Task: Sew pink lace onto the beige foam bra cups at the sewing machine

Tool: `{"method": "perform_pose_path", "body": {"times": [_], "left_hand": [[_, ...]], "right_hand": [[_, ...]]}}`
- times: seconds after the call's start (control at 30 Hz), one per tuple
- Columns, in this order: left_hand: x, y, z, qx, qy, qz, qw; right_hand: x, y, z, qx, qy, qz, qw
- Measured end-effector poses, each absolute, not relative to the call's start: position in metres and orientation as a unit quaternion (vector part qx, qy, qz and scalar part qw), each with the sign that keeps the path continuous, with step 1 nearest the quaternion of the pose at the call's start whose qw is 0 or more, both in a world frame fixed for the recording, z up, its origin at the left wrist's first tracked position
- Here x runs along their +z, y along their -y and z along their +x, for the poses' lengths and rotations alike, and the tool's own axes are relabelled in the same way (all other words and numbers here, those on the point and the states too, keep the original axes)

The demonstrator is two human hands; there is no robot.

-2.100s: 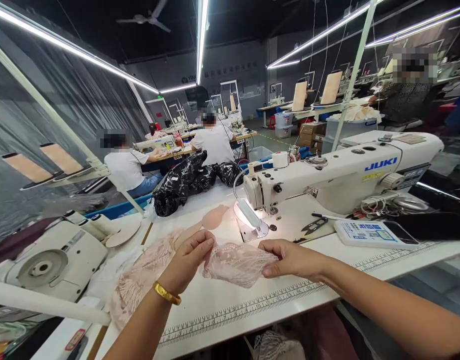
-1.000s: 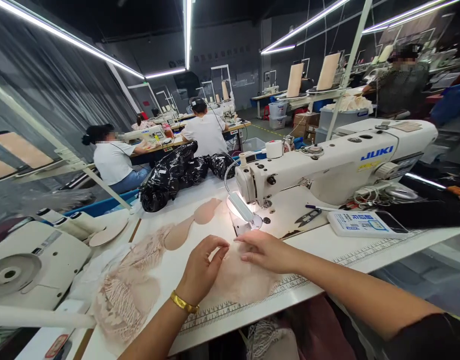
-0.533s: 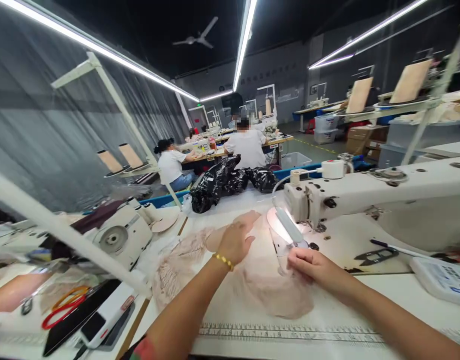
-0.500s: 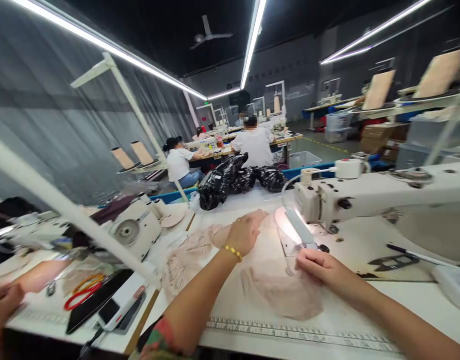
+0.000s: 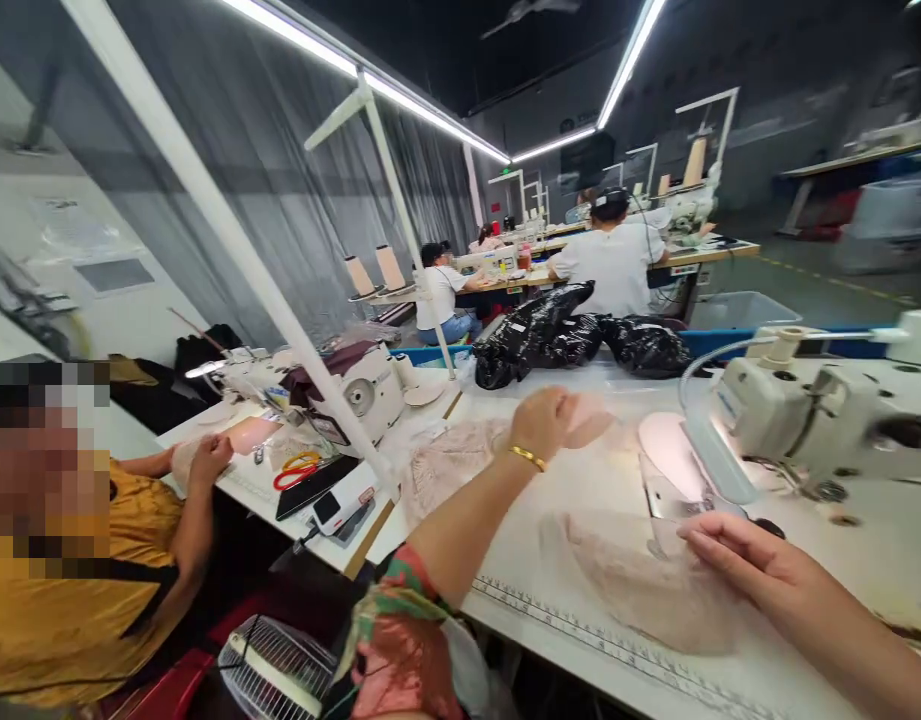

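While the left hand [image 5: 541, 422] touches a pink pad [image 5: 591, 424] just to its right, blur hides its grip; pale fabric [image 5: 647, 592] lies left and near of the right hand [image 5: 752, 565], whose thumb and fingers nearly meet at the edge, whether pinching I cannot tell.

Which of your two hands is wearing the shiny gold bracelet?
The left hand, the one beside the small pink piece: a gold bracelet circles its wrist. The right hand, nearer the white sewing machine, has a bare wrist.
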State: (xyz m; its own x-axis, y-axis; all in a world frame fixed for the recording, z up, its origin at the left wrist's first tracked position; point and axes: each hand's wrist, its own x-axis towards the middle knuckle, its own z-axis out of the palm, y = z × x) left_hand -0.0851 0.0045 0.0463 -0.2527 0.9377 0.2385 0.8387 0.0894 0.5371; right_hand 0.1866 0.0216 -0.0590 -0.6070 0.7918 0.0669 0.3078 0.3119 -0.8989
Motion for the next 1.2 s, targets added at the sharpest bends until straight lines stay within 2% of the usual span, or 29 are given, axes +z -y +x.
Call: {"method": "perform_pose_path", "body": {"times": [0.17,0.27,0.37,0.47,0.63,0.73,0.83,0.9,0.97,1.03,1.1,1.13,1.2], "left_hand": [[0.057,0.052,-0.083,0.364,-0.675,0.604,0.218],[0.047,0.076,-0.083,0.382,-0.631,0.562,0.374],[0.034,0.085,-0.070,0.377,-0.607,0.556,0.423],[0.030,0.084,-0.051,0.357,-0.607,0.581,0.407],[0.048,0.068,-0.038,0.300,-0.571,0.705,0.296],[0.057,0.055,-0.039,0.223,-0.505,0.747,0.370],[0.058,0.045,-0.047,0.131,-0.495,0.722,0.465],[0.057,0.043,-0.056,0.163,-0.533,0.726,0.404],[0.057,0.046,-0.066,0.231,-0.552,0.768,0.228],[0.057,0.051,-0.076,0.263,-0.512,0.817,0.019],[0.055,0.056,-0.080,0.223,-0.452,0.857,-0.107],[0.053,0.057,-0.080,0.184,-0.430,0.876,-0.121],[0.048,0.057,-0.072,0.101,-0.407,0.904,-0.080]], "right_hand": [[-0.040,-0.012,0.178,0.583,0.689,-0.320,0.289],[-0.034,-0.015,0.172,0.665,0.613,-0.299,0.305],[-0.029,-0.013,0.172,0.684,0.586,-0.285,0.328],[-0.024,-0.005,0.174,0.659,0.609,-0.291,0.331],[-0.007,0.015,0.177,0.596,0.677,-0.300,0.309],[0.005,0.025,0.182,0.522,0.753,-0.269,0.297],[0.012,0.029,0.187,0.381,0.808,-0.274,0.357],[0.012,0.028,0.186,0.273,0.817,-0.265,0.433],[0.007,0.026,0.181,0.199,0.816,-0.235,0.489],[-0.002,0.020,0.174,0.164,0.823,-0.204,0.504],[-0.015,0.009,0.171,0.120,0.855,-0.194,0.466],[-0.021,0.002,0.171,0.094,0.875,-0.191,0.434],[-0.033,-0.015,0.176,0.043,0.916,-0.174,0.358]]}}
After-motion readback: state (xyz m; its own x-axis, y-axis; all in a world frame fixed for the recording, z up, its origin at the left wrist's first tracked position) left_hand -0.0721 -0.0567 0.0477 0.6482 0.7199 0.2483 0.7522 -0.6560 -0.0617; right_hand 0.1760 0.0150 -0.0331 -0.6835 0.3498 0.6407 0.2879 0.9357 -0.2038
